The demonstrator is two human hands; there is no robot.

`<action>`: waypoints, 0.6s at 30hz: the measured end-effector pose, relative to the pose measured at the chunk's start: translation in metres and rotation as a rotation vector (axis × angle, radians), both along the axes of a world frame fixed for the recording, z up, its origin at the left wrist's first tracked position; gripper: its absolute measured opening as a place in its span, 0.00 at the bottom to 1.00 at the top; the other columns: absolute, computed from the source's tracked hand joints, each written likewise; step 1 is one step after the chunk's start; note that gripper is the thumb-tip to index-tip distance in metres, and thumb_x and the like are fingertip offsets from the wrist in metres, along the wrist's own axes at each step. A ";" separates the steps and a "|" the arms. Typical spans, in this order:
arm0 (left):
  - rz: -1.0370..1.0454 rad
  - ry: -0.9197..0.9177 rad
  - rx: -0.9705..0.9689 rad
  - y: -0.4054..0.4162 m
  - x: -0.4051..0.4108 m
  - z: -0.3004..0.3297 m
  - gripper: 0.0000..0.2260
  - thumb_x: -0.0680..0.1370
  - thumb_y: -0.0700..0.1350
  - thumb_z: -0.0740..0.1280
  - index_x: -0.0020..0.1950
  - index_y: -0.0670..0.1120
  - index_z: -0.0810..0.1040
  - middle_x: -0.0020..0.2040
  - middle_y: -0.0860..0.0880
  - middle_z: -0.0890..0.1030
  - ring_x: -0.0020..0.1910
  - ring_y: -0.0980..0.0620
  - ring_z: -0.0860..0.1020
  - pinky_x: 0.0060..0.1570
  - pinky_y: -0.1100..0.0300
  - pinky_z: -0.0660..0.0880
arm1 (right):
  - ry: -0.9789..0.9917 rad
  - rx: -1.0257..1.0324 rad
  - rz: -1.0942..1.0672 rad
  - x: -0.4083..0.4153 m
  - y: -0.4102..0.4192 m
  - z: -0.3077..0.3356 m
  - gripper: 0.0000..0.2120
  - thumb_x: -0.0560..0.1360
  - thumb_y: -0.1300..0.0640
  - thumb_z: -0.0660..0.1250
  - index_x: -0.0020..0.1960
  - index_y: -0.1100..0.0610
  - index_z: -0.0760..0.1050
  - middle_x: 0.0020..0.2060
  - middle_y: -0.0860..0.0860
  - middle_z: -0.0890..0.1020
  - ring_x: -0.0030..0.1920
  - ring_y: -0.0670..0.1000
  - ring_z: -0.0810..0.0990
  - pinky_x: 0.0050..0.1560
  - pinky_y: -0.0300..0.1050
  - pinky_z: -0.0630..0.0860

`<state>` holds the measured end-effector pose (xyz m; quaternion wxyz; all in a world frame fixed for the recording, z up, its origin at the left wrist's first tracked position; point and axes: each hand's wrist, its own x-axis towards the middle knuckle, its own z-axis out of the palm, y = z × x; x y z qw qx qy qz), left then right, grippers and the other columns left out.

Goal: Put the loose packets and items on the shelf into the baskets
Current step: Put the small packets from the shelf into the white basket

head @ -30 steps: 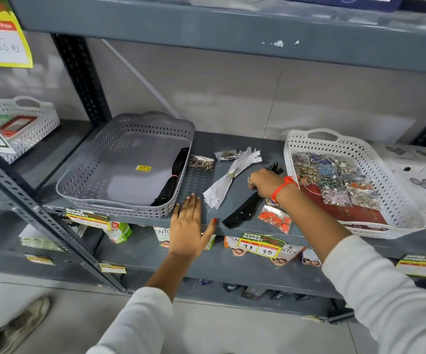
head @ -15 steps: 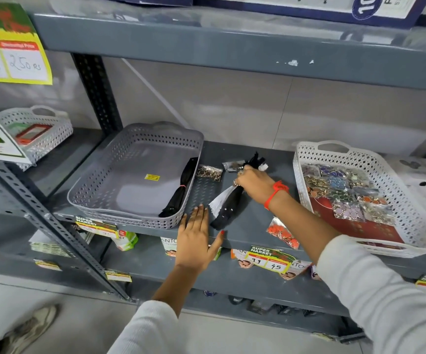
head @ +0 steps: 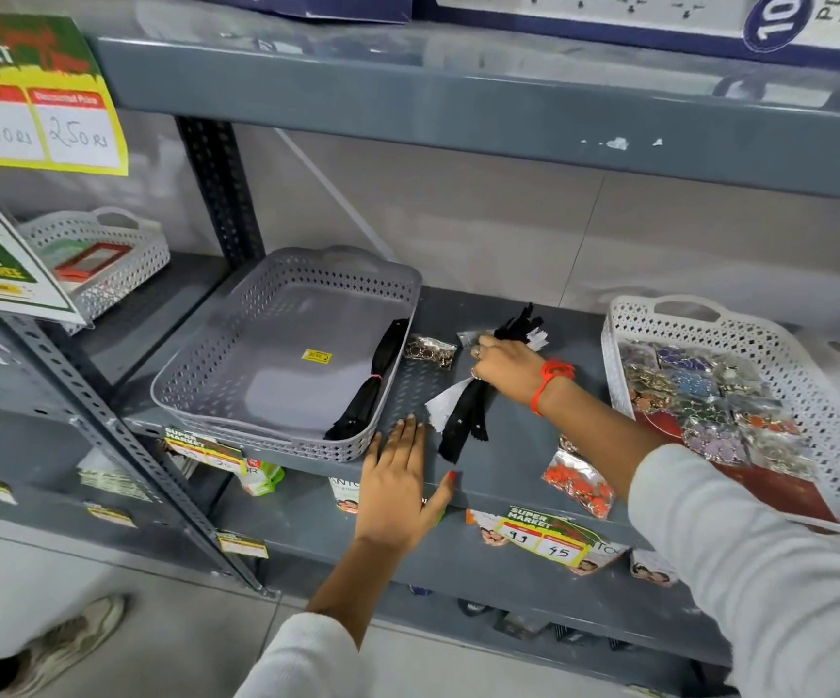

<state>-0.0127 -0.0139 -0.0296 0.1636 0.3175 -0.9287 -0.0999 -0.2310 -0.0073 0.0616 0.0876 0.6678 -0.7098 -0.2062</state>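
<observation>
A grey basket (head: 236,355) stands on the shelf at the left, with one black zipper bundle (head: 370,382) inside along its right wall. A white basket (head: 629,319) at the right holds several jewellery packets. Between them, my right hand (head: 506,362) is closed over a black zipper bundle (head: 468,418) and a white zipper bundle (head: 443,403) lying on the shelf. My left hand (head: 403,483) lies flat, fingers spread, on the shelf's front edge beside the grey basket. A small packet of metal rings (head: 428,349) and an orange bead packet (head: 579,483) lie loose.
The grey metal shelf (head: 508,471) carries price labels on its front lip. Another white basket (head: 100,259) stands on the neighbouring shelf at far left. An upright post (head: 221,193) rises behind the grey basket. The upper shelf hangs overhead. A shoe (head: 65,642) shows on the floor.
My right hand carried the black bundle leftward from beside the white basket onto the white bundle and now grips both. The left hand stayed flat. The view tilted up.
</observation>
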 end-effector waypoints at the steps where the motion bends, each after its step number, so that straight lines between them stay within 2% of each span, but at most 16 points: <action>1: 0.002 -0.005 -0.002 0.000 0.000 0.001 0.34 0.76 0.63 0.49 0.71 0.40 0.66 0.69 0.43 0.72 0.70 0.47 0.68 0.72 0.51 0.54 | 0.021 0.011 0.030 -0.003 -0.001 0.000 0.15 0.72 0.72 0.59 0.54 0.63 0.78 0.56 0.58 0.79 0.64 0.57 0.70 0.52 0.49 0.76; 5: 0.011 -0.034 -0.002 0.001 0.001 0.001 0.32 0.76 0.62 0.51 0.69 0.39 0.69 0.67 0.43 0.75 0.67 0.47 0.72 0.71 0.54 0.53 | 0.077 -0.038 0.114 -0.014 -0.007 0.013 0.16 0.75 0.69 0.57 0.59 0.61 0.76 0.65 0.57 0.75 0.70 0.55 0.66 0.58 0.50 0.77; 6: 0.012 -0.040 0.002 0.001 0.000 0.002 0.32 0.76 0.62 0.52 0.68 0.39 0.69 0.66 0.43 0.75 0.67 0.47 0.72 0.70 0.54 0.52 | 0.104 -0.088 0.166 -0.014 -0.011 0.019 0.15 0.74 0.68 0.60 0.58 0.60 0.77 0.63 0.56 0.77 0.69 0.55 0.69 0.56 0.48 0.79; 8: 0.014 -0.050 0.005 0.000 0.000 0.002 0.31 0.76 0.61 0.53 0.68 0.39 0.70 0.66 0.43 0.76 0.67 0.47 0.73 0.69 0.53 0.53 | 0.105 -0.204 0.207 -0.013 -0.018 0.033 0.13 0.66 0.68 0.71 0.50 0.59 0.81 0.50 0.55 0.84 0.58 0.54 0.80 0.43 0.43 0.82; 9: 0.014 -0.056 0.005 0.000 0.000 0.002 0.31 0.76 0.61 0.53 0.68 0.39 0.70 0.66 0.43 0.76 0.67 0.47 0.73 0.69 0.53 0.54 | 0.125 -0.210 0.182 -0.014 -0.023 0.039 0.13 0.66 0.69 0.71 0.49 0.60 0.81 0.49 0.54 0.84 0.57 0.55 0.80 0.41 0.43 0.82; 12: 0.014 -0.059 0.001 0.000 0.000 0.002 0.31 0.75 0.61 0.53 0.68 0.39 0.70 0.66 0.43 0.76 0.67 0.47 0.73 0.69 0.53 0.55 | 0.146 -0.125 0.169 -0.018 -0.040 0.039 0.16 0.73 0.70 0.59 0.58 0.63 0.76 0.62 0.56 0.75 0.67 0.57 0.68 0.49 0.51 0.79; 18: 0.019 -0.018 -0.018 0.000 -0.001 -0.002 0.32 0.76 0.62 0.52 0.70 0.41 0.68 0.69 0.45 0.73 0.70 0.48 0.69 0.73 0.53 0.55 | 0.066 0.048 0.152 -0.019 -0.042 0.004 0.15 0.76 0.69 0.56 0.60 0.64 0.75 0.63 0.56 0.74 0.66 0.57 0.68 0.56 0.51 0.78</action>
